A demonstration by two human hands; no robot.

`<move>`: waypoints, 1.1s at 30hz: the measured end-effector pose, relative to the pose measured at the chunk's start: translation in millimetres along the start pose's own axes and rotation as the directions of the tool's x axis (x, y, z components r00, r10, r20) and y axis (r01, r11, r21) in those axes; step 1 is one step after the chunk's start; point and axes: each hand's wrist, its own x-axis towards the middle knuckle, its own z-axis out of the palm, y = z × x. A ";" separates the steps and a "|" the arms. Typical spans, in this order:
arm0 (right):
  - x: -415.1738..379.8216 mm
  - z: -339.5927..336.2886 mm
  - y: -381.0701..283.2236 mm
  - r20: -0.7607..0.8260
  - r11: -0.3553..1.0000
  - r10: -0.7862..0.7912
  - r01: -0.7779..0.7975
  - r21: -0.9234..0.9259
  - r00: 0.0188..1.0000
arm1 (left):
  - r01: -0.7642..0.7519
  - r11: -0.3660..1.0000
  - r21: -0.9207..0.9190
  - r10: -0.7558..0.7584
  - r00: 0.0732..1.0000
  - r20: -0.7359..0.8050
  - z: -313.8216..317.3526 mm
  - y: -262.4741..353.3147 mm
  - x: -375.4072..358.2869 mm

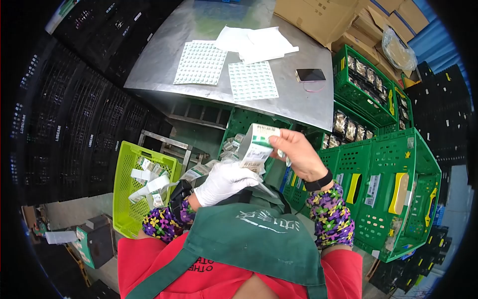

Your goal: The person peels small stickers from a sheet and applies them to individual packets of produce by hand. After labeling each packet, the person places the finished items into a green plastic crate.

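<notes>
My left hand (224, 183), in a white glove, is closed around the lower end of a strip of white-and-green printed labels (257, 143). My bare right hand (300, 153), with a dark band at the wrist, pinches the strip's upper right edge. The strip curves upward between both hands, in front of my green apron (254, 234). Beneath the gloved fingers lies a greyish edge that I cannot make out. Just beyond my hands, a green crate (259, 121) holds several small labelled packets (231, 145).
A lime-green basket (119, 199) with labels and paper strips stands at left. On the metal table (154, 65) lie sticker sheets (201, 62), white paper (266, 44) and a phone (310, 74). Green crates (373, 187) and packed crates (366, 82) flank the right; black crates (74, 119) rise at left.
</notes>
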 end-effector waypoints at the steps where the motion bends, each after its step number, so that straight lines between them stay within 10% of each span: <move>1: 5.3 -8.6 2.5 -0.008 1.000 -0.030 0.030 0.009 1.000 | 0.122 0.973 -0.194 -0.113 0.992 0.054 5.5 -0.6 -4.1; 12: 6.1 -6.8 17.6 -0.372 0.989 -0.146 0.142 -0.041 0.917 | 0.280 0.852 -0.442 -0.334 0.941 -0.048 16.6 -0.8 -4.4; 21: -8.4 35.9 37.8 -0.264 0.913 -0.399 0.352 -0.206 0.878 | 0.216 0.912 -0.348 -0.304 0.926 -0.223 20.0 2.7 0.2; 24: -17.1 39.6 24.4 -0.235 0.710 -0.383 0.122 -0.693 0.893 | 0.198 0.907 -0.373 -0.316 0.903 -0.289 17.3 2.6 1.0; 28: -4.5 15.6 42.4 -0.225 0.964 -0.221 0.178 -0.197 0.949 | 0.141 0.958 -0.251 -0.216 0.927 -0.307 7.4 1.8 3.6; 33: 4.6 21.9 31.6 -0.141 0.934 -0.325 0.294 -0.203 0.935 | 0.162 0.985 -0.052 -0.166 0.981 -0.095 9.4 7.3 -2.0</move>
